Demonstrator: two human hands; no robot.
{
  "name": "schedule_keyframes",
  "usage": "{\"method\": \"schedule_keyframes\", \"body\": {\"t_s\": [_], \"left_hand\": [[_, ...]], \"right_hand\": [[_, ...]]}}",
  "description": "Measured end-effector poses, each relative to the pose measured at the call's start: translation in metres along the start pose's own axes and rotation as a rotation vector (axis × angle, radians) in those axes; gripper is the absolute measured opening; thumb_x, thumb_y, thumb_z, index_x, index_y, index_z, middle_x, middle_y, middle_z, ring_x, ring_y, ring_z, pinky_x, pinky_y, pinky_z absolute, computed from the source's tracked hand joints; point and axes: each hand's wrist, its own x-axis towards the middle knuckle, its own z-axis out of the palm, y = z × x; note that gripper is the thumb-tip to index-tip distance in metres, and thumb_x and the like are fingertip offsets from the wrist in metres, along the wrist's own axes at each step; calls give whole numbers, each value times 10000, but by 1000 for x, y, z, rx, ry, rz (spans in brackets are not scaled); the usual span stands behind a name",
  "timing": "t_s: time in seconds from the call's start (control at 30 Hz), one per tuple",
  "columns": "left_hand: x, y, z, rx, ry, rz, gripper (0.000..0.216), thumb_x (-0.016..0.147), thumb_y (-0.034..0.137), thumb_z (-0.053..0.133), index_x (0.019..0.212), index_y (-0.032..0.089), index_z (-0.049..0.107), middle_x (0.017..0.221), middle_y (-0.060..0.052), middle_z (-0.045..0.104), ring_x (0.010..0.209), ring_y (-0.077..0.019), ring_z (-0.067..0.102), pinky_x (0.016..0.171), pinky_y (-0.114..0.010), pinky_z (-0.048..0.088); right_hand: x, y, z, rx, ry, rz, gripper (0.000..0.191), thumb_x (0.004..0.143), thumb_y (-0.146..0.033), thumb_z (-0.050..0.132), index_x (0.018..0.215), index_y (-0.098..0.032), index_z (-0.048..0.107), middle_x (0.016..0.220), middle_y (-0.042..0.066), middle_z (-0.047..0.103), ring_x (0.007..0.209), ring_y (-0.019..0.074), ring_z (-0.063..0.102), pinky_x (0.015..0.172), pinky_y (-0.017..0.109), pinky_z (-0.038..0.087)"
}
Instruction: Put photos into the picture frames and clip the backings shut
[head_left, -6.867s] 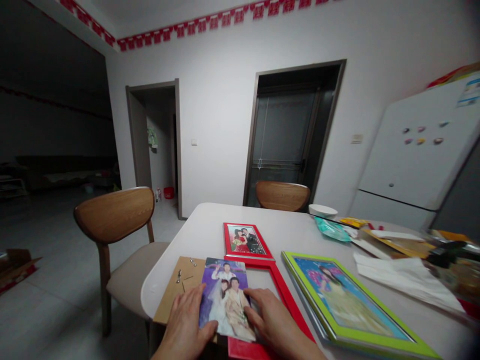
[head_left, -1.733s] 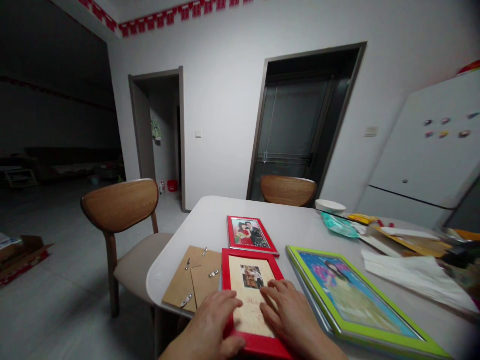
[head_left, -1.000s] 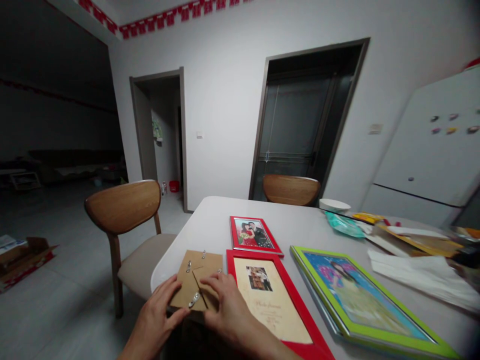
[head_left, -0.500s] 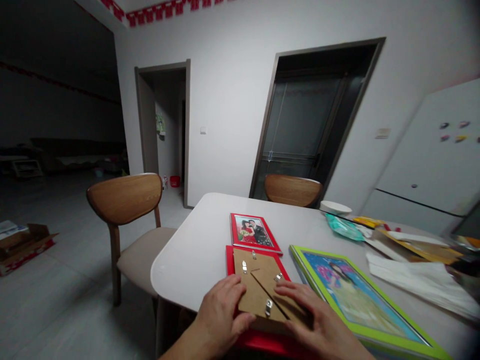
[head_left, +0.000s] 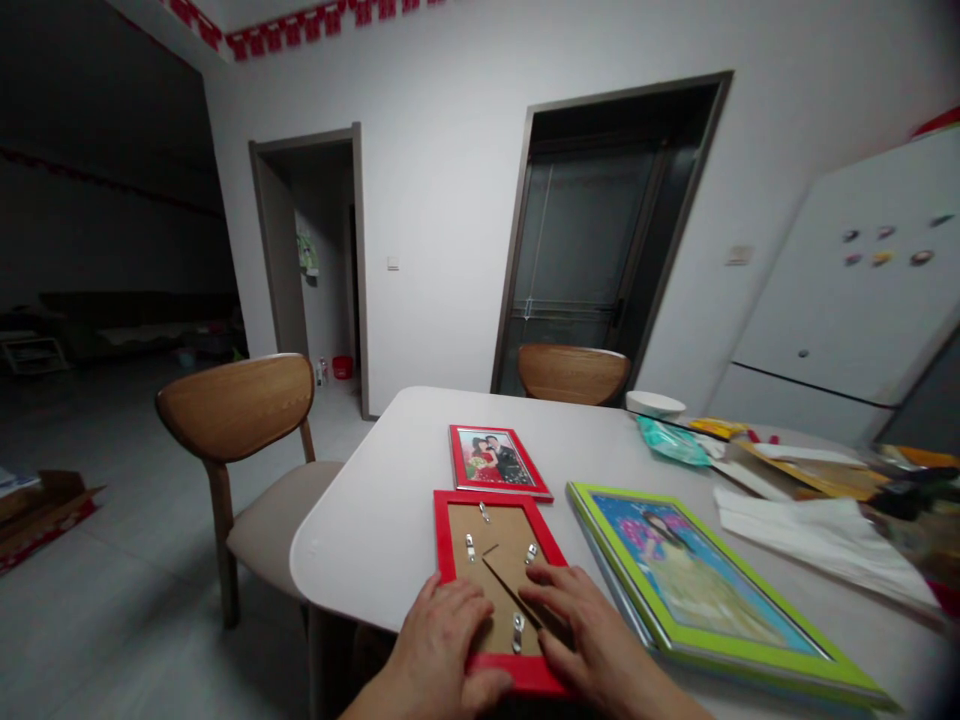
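Note:
A red photo frame (head_left: 444,528) lies face down at the near edge of the white table (head_left: 375,520). A brown backing board (head_left: 491,560) with small metal clips sits inside it. My left hand (head_left: 442,650) rests flat on the board's near left part, thumb at the frame's front rail. My right hand (head_left: 585,640) lies flat on the board's near right part, fingers stretched toward a clip. Neither hand holds anything.
A small red-framed photo (head_left: 495,460) lies just beyond. A large green-framed picture (head_left: 697,590) lies to the right. White paper (head_left: 817,540), a teal packet (head_left: 671,445), a bowl (head_left: 655,404) and clutter fill the far right. Two wooden chairs (head_left: 240,410) stand by the table; a fridge (head_left: 840,300) is at right.
Both hands took the backing board from left of the frame, laid it over the insert, and it has now dropped inside the red frame. The hands press flat on it.

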Motion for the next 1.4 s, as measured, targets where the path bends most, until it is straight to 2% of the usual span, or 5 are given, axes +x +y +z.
{"method": "schedule_keyframes", "body": {"t_s": [0.1, 0.4, 0.63, 0.83, 1.4], "left_hand": [[-2, -3, -2, 30, -73, 23, 527, 583, 377, 697, 1045, 189, 526, 1180, -87, 505, 1085, -245, 433, 989, -455, 191], [-6, -10, -6, 19, -45, 1, 361, 647, 253, 659, 988, 228, 542, 1181, -43, 514, 1101, -196, 428, 983, -408, 230], [-6, -10, -6, -10, -16, -26, 306, 611, 205, 672, 898, 197, 567, 1152, -50, 535, 1084, -206, 443, 981, -391, 245], [-4, -11, -5, -26, 19, -33, 350, 586, 193, 673, 916, 177, 557, 1104, -61, 557, 1028, -215, 477, 961, -390, 277], [-1, -10, 5, 7, 87, -80, 447, 531, 228, 716, 945, 148, 565, 1025, -87, 597, 995, -243, 512, 978, -430, 260]], "right_hand": [[5, -1, 7, -60, 31, 0, 273, 735, -232, 440, 949, -238, 609, 1079, 80, 549, 988, 219, 481, 843, 384, 376], [0, -37, -3, -97, -96, -142, 256, 809, -334, 378, 955, -305, 586, 1101, 35, 521, 1029, 216, 416, 867, 403, 332], [-4, -36, -7, -57, -124, -173, 256, 785, -340, 419, 965, -283, 592, 1133, 31, 511, 1062, 219, 397, 905, 388, 302], [14, -2, 0, -105, 16, 32, 367, 797, -323, 373, 1115, -203, 512, 1159, 100, 483, 1050, 220, 417, 866, 349, 337], [41, 11, 1, -201, 59, 165, 260, 792, -255, 332, 745, -164, 571, 843, 77, 502, 771, 163, 481, 718, 264, 360]]}}
